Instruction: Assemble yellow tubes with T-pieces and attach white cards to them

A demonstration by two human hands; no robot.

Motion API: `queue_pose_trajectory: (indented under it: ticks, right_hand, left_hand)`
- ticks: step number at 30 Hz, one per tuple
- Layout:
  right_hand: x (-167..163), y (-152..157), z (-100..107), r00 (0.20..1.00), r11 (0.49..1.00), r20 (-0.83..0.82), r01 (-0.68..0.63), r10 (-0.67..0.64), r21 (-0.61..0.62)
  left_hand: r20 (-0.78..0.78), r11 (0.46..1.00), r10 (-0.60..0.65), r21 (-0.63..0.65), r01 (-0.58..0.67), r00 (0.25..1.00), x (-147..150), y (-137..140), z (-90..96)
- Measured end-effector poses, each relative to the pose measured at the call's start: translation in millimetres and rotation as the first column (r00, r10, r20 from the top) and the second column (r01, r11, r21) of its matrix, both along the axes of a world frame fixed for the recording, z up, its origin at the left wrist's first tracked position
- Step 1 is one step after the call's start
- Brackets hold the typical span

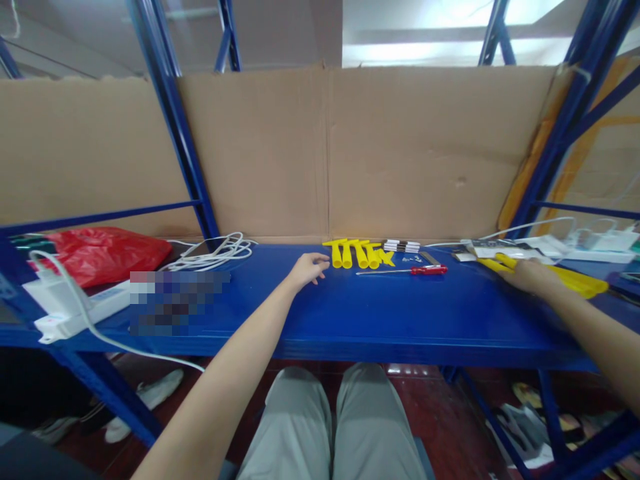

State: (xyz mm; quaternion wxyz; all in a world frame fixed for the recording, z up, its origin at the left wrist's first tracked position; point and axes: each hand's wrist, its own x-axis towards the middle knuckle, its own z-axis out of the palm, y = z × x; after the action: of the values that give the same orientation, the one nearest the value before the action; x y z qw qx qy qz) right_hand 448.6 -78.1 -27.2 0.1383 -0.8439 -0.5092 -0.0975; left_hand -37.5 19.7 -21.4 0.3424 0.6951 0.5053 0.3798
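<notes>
My left hand [309, 270] hovers over or rests on the blue shelf top, fingers loosely bent and apart, with nothing visible in them. Just right of its fingertips stand several yellow plastic tubes [361, 256] in a row, with hollow round ends facing me and crosspieces at the far ends. Beside them lie small yellow pieces [385, 257]. Far to the right, my right hand [534, 277] is closed over long yellow plastic pieces [583, 281], which stick out on both sides of it. Its fingertips are partly hidden.
A red-handled screwdriver [429, 270] lies mid-shelf, near small metal bits [411, 259] and stacked white strips [401, 246]. At left are a power strip [100, 307], a red bag [110, 253] and coiled white cable [220, 253]. Cardboard [400, 160] closes the back; blue posts [175, 120] flank it.
</notes>
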Motion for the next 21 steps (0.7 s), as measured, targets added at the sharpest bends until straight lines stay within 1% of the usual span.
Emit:
queue_pose_trajectory:
  ticks: [3,6,9,12,17,19,21]
  right_hand:
    - [-9,-5,2,0.996,0.994,0.033,0.086,-0.084,-0.066]
    - [-22,-9,8,0.989,0.985,0.095,0.120,-0.109,-0.120]
    - [-34,-12,14,0.976,0.967,0.139,0.190,-0.167,-0.171]
    - [-41,-15,17,0.966,0.956,0.172,0.224,-0.192,-0.191]
    - [-42,-18,14,0.961,0.967,0.220,0.204,-0.168,-0.153]
    - [-38,-16,9,0.961,0.970,0.195,0.217,-0.194,-0.106]
    - [-33,-13,2,0.960,0.968,0.136,0.249,-0.245,-0.016]
  left_hand:
    - [0.002,1.000,-0.005,0.000,0.005,1.000,0,-1,0.3]
    - [-0.011,1.000,-0.011,0.000,0.011,1.000,0,-1,0.3]
    - [-0.020,1.000,-0.010,0.001,0.011,1.000,0,0,-0.2]
    - [-0.022,1.000,-0.008,0.001,0.008,1.000,0,1,-0.9]
    - [-0.048,1.000,-0.024,0.004,0.024,0.999,0,1,-0.9]
    - [-0.077,1.000,-0.028,-0.001,0.028,0.997,0,1,-0.4]
    - [-0.106,1.000,-0.031,-0.007,0.030,0.994,-1,0,0.1]
